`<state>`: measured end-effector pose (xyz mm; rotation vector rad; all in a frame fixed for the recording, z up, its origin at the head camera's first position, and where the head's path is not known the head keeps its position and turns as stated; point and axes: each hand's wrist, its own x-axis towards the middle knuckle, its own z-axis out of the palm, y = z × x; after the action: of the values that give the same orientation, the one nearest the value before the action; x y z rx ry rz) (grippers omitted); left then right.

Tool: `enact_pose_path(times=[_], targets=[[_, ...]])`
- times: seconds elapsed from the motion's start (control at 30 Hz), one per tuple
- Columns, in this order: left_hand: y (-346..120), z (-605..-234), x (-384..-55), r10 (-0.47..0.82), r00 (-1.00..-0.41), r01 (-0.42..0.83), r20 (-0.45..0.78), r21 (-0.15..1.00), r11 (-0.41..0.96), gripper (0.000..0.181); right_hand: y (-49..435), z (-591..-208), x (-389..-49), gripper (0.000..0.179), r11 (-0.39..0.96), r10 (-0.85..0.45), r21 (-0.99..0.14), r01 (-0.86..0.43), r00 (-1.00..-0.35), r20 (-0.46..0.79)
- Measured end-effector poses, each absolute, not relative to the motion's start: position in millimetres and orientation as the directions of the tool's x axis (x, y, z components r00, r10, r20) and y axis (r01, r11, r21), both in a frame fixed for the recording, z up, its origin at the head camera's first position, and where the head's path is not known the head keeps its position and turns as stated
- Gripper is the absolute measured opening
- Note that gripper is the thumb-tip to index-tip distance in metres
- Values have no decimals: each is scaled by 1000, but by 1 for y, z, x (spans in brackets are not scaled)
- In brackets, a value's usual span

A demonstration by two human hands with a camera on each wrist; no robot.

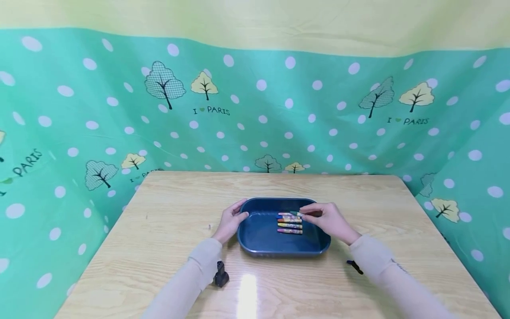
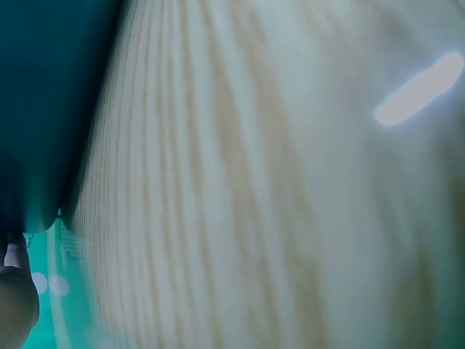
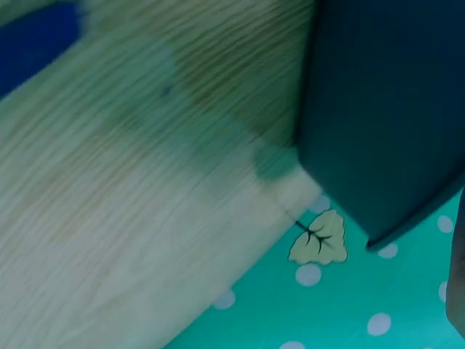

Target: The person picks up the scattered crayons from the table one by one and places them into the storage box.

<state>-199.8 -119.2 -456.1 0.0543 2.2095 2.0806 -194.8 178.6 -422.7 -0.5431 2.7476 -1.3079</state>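
Note:
A dark blue tray (image 1: 255, 239) with rounded corners sits on the table. My left hand (image 1: 231, 220) grips its left rim, thumb over the edge and fingers outside. Inside, several crayons lie side by side, among them an orange crayon (image 1: 289, 220), a yellow crayon (image 1: 289, 225) and a purple crayon (image 1: 289, 231). Over the far end of this row, my right hand (image 1: 326, 217) pinches a green crayon (image 1: 295, 213); whether it touches the others I cannot tell. The wrist views show the tray's outer wall (image 2: 51, 109) and only slivers of the hands.
A small black object (image 1: 221, 274) stands on the wooden table (image 1: 167, 208) by the left sleeve. Beneath the right forearm lies a dark, thin item (image 1: 354, 266), its blue end (image 3: 36, 43) blurred in the right wrist view. A green dotted curtain (image 1: 255, 102) surrounds the table.

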Motion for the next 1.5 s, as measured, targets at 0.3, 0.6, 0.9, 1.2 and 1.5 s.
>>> enact_pose_path(times=[0.3,0.6,0.9,1.2,1.5], targets=[[-121,-485,-216,74,-997,-24,-29,998,64,48,154,-438,-206,22,582,-336,-775,-246,-941,46],[-123,-489,-216,61,-997,-35,-39,997,67,47,146,-452,-211,18,594,-340,-776,-213,-941,-2],[-124,-487,-216,77,-996,-41,-45,998,54,48,145,-453,-210,16,599,-409,-744,-297,-912,35],[-121,-463,-202,90,-995,-46,-53,996,75,47,144,-454,-209,18,604,-387,-753,-260,-922,8],[-121,-464,-203,81,-996,-33,-39,997,74,48,145,-454,-210,23,586,-366,-777,-232,-931,2]])
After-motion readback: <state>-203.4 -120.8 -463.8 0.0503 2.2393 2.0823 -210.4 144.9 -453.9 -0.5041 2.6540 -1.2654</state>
